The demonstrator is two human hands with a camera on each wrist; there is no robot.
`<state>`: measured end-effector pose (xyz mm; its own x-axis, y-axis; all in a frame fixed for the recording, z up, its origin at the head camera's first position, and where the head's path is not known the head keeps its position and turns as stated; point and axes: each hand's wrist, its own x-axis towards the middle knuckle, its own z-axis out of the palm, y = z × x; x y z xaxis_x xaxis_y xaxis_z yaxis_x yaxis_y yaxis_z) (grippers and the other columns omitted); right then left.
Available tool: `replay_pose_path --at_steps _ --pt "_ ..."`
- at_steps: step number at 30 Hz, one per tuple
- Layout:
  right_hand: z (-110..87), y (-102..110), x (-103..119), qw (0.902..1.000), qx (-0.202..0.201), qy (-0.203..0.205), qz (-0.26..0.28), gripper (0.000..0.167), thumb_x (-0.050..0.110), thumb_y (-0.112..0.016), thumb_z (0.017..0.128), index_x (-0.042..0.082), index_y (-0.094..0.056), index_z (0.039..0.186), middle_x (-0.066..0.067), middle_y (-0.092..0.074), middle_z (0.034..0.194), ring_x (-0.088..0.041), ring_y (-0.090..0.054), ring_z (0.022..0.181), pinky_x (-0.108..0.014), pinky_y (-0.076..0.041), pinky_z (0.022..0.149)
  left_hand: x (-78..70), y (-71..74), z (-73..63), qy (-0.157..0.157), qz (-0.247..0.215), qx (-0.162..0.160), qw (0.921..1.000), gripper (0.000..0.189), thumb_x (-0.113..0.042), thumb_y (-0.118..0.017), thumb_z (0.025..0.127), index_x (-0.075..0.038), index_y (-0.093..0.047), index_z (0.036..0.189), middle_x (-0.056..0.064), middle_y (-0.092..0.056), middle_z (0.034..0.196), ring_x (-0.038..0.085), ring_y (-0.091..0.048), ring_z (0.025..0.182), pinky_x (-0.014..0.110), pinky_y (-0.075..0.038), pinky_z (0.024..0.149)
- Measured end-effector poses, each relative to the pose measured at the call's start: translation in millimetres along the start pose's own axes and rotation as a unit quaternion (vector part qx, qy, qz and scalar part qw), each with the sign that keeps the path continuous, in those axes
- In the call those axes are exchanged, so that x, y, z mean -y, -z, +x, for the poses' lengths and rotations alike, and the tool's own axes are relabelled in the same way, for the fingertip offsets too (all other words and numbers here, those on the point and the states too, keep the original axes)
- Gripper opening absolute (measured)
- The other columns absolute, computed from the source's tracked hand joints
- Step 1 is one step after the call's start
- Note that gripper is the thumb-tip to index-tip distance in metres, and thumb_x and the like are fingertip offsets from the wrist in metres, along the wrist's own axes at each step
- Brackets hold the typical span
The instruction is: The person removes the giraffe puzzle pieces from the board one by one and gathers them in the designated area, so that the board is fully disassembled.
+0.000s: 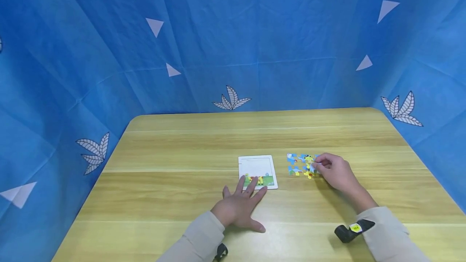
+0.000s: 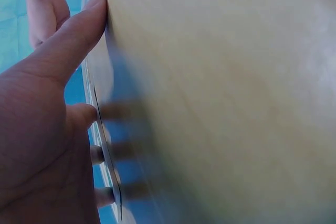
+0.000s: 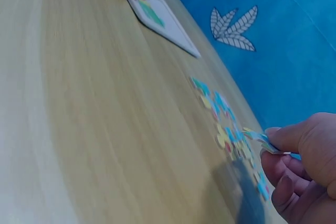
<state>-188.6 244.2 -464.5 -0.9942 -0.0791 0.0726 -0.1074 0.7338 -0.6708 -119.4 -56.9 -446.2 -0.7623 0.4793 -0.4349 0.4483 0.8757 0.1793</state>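
A white puzzle tray [image 1: 256,165] lies on the table in front of me, with a strip of joined green and yellow puzzle pieces [image 1: 268,180] along its near side. My left hand [image 1: 238,207] has its fingers spread, the tips resting on the tray's near edge and the strip, the thumb out to the right. Over the loose puzzle pieces [image 1: 295,171] to the tray's right is my right hand [image 1: 336,173]. Between thumb and forefinger it pinches a puzzle piece [image 3: 262,140], blue and yellow, seen nearly edge-on in the right wrist view and held above the others.
The loose pieces lie close together in a small cluster, blue, yellow and red. The wooden table [image 1: 164,197] reaches back to a blue cloth [image 1: 291,31] printed with leaves and triangles. A black strap [image 1: 354,230] is on my right sleeve.
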Motion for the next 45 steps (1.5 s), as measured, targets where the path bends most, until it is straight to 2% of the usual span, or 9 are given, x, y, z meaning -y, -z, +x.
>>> replay_pose_path --at_steps 4,10,17,26,37,45 --pt "-3.4 5 -5 1.0000 0.003 -0.008 0.001 0.016 0.017 -0.064 0.089 0.002 -0.066 0.094 -0.012 -0.070 0.090 -0.016 -0.064 0.077 -0.028 -0.048 0.065 0.5 0.0 -0.1 0.000 0.001 -0.001 1.0000 0.104 -0.074 -0.060 0.069 -0.036 -0.009 0.151 -0.001 0.004 0.160 0.034 0.002 0.145 0.073 -0.019 0.099" --pt "-5.7 9 -15 0.9998 0.007 -0.014 -0.015 0.016 0.016 -0.063 0.089 0.002 -0.065 0.095 -0.010 -0.069 0.085 -0.015 -0.060 0.076 -0.027 -0.046 0.062 0.5 -0.3 0.6 0.001 0.001 -0.001 1.0000 0.104 -0.075 -0.060 0.068 -0.037 -0.009 0.151 -0.001 0.004 0.160 0.034 0.002 0.145 0.073 -0.018 0.099" --pt "-6.5 9 -25 0.9993 0.018 -0.022 -0.022 0.016 0.014 -0.062 0.090 0.000 -0.064 0.097 -0.011 -0.068 0.087 -0.018 -0.061 0.078 -0.030 -0.046 0.065 -0.2 -0.9 0.9 0.002 -0.001 0.003 1.0000 0.105 -0.075 -0.060 0.068 -0.037 -0.009 0.151 -0.001 0.005 0.160 0.034 0.003 0.145 0.073 -0.018 0.100" --pt "-4.9 7 -28 0.9989 0.019 -0.029 -0.033 0.021 0.017 -0.065 0.088 0.000 -0.063 0.100 -0.009 -0.065 0.084 -0.016 -0.056 0.075 -0.030 -0.043 0.065 0.0 -1.2 1.3 0.002 -0.004 0.004 1.0000 0.105 -0.075 -0.060 0.069 -0.037 -0.008 0.151 -0.002 0.006 0.160 0.034 0.004 0.145 0.073 -0.018 0.100" --pt "-6.0 6 -29 0.9986 0.015 -0.030 -0.040 0.030 0.021 -0.069 0.085 -0.002 -0.062 0.103 -0.015 -0.067 0.093 -0.024 -0.063 0.082 -0.040 -0.049 0.073 0.3 -0.6 1.7 0.003 0.001 0.004 1.0000 0.104 -0.075 -0.059 0.069 -0.038 -0.007 0.151 -0.002 0.006 0.160 0.033 0.005 0.145 0.073 -0.017 0.100" --pt "-7.0 5 -27 0.9984 0.014 -0.032 -0.044 0.031 0.023 -0.069 0.086 -0.002 -0.062 0.104 -0.012 -0.065 0.090 -0.020 -0.058 0.081 -0.032 -0.045 0.068 -0.4 -0.4 0.9 0.003 0.010 0.003 0.9999 0.104 -0.075 -0.059 0.070 -0.037 -0.007 0.151 -0.002 0.005 0.160 0.034 0.003 0.145 0.072 -0.019 0.100"
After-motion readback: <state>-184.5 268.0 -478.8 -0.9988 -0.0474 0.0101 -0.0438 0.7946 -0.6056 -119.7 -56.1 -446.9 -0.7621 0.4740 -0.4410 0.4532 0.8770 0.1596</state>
